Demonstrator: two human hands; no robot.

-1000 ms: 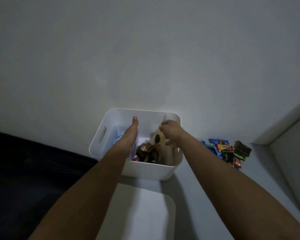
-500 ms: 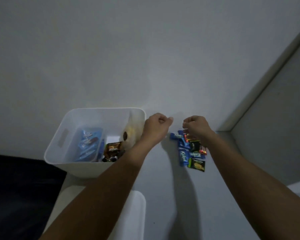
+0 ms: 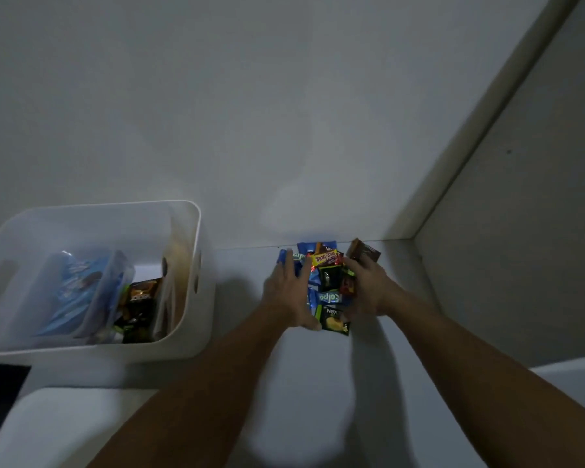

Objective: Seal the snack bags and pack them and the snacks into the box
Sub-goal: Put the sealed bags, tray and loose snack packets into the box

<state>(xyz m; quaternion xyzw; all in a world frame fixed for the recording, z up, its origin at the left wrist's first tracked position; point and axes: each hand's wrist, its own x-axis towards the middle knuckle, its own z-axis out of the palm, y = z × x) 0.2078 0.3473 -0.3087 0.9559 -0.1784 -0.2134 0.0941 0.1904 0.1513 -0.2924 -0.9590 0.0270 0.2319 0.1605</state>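
My left hand (image 3: pixel 289 292) and right hand (image 3: pixel 368 292) press flat-fingered against both sides of the snack pile (image 3: pixel 328 285), right of the box (image 3: pixel 196 265). I fear small packets slip out underneath when lifted.

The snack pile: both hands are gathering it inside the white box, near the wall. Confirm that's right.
Not quite. The head view shows the left hand and the right hand closing in on the snack pile from either side, near the wall, but the pile lies on the white surface to the right of the white box, not inside it.
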